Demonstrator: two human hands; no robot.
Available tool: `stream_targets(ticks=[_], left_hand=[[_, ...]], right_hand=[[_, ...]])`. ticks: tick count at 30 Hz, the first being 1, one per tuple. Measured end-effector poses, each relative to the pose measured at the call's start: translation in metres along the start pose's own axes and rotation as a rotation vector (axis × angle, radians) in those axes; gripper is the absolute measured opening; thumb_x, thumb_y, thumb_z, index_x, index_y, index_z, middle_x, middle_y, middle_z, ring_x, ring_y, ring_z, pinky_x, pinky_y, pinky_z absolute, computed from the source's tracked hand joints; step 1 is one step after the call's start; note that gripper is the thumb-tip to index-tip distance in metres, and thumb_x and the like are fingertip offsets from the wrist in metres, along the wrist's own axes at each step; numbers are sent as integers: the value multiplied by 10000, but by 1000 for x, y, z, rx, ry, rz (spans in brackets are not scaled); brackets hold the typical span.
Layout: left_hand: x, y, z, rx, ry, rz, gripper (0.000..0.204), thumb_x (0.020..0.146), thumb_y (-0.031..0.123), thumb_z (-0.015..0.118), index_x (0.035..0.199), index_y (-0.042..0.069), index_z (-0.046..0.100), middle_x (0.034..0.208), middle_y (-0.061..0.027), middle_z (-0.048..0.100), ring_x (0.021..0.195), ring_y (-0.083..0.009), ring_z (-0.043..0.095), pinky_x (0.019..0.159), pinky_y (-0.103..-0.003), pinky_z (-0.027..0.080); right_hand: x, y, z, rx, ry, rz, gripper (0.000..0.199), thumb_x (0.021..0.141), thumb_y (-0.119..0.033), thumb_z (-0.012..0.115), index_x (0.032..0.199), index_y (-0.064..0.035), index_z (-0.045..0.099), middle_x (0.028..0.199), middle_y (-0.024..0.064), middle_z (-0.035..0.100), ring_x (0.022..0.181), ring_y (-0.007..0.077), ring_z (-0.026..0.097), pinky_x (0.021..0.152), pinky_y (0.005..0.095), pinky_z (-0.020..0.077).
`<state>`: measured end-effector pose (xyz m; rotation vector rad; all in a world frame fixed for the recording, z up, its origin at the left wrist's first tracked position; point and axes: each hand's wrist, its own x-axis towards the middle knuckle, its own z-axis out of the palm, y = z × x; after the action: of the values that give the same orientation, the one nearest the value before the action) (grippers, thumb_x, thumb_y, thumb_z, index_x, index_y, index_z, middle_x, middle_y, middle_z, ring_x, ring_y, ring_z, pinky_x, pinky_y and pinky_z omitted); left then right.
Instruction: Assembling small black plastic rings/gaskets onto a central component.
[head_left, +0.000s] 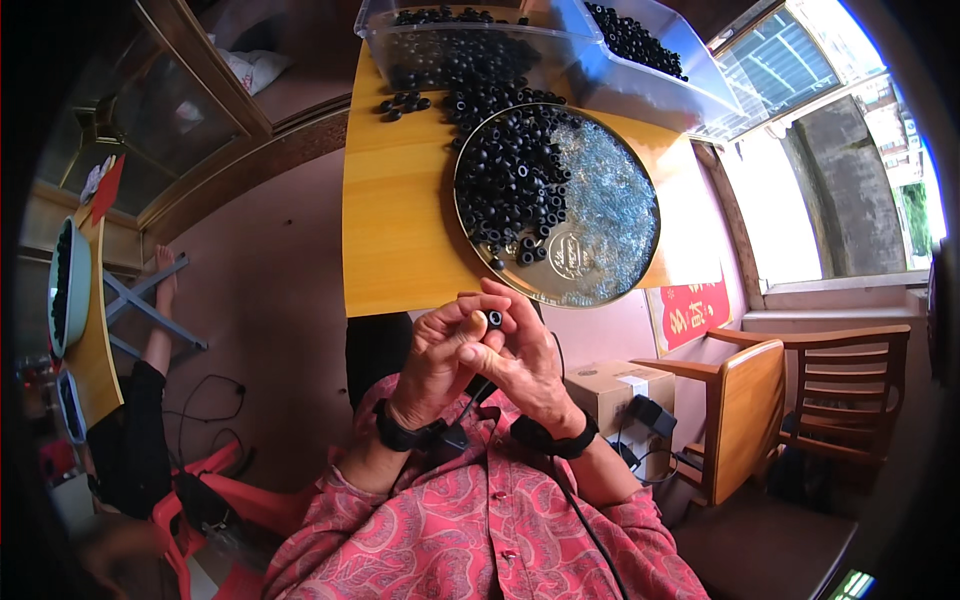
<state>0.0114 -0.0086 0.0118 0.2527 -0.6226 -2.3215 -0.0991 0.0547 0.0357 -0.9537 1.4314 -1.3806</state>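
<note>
**A:** What lies around the hands?

**B:** A yellow wooden bench (pixel 400 220) stretches ahead, its near edge just above the hands. To the right stand a wooden chair (pixel 800 400) and a cardboard box (pixel 610 390) on the floor. At far left another person's leg (pixel 160 330) shows beside a second bench, near a red plastic chair (pixel 215 495).

**A:** Anything between the hands and the bench?

**B:** No. Both hands are held close to the chest, over the patterned red shirt (pixel 480 520), short of the bench edge.

**A:** And the containers?

**B:** A round metal tray (pixel 640 270) sits on the bench; its left half is heaped with black rubber rings (pixel 515 180), its right half with small shiny metal parts (pixel 605 210). Behind it two clear plastic tubs (pixel 560 50) hold more black rings, and a few loose ones lie on the bench beside them.

**A:** What do the hands hold?

**B:** The left hand (pixel 440 355) and right hand (pixel 520 360) press together, fingers (pixel 480 296) curled tight around one small black ring (pixel 494 319), pinched at the tips. Whether a metal part sits inside it I cannot tell.
</note>
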Motion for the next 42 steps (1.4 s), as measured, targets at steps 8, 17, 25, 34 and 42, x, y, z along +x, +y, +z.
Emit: stream_targets(ticks=[8,17,25,34,42], left_hand=[[-1,8,-4,-85,33,-47,336,950,166,573,1220,-33,558,1061,-147,614,800,-99,529,737,-258,520],[-3,2,2,-44,51,-102,365,943,117,572,1276,-23,529,1103,-194,605,844,-122,565,774,-270,538],[1,-4,-2,52,55,-134,331,941,147,582,1218,-29,542,1035,-197,635,775,-150,631,706,-294,574],[4,-9,2,95,29,-165,322,947,159,575,1211,-24,549,1046,-196,637,808,-141,634,715,-292,569],[0,-15,12,76,33,-180,348,929,171,603,1218,-21,574,1024,-180,659,757,-145,646,717,-306,580]], right_hand=[[-8,-20,-35,297,-137,-20,583,871,-125,665,1367,21,396,1323,167,504,1198,273,521,1014,403,415],[-3,-17,-98,1056,267,124,313,969,-274,527,1066,18,583,1016,129,644,924,227,623,781,312,512],[4,-5,-135,1374,265,270,241,952,-218,560,989,17,594,925,137,649,823,231,616,744,312,510],[3,-38,-172,1355,291,6,210,954,-176,544,981,28,588,917,134,627,820,198,590,704,279,477],[-19,-46,-97,125,167,-25,156,934,-101,599,1064,-19,624,828,-6,617,690,41,536,614,194,441]])
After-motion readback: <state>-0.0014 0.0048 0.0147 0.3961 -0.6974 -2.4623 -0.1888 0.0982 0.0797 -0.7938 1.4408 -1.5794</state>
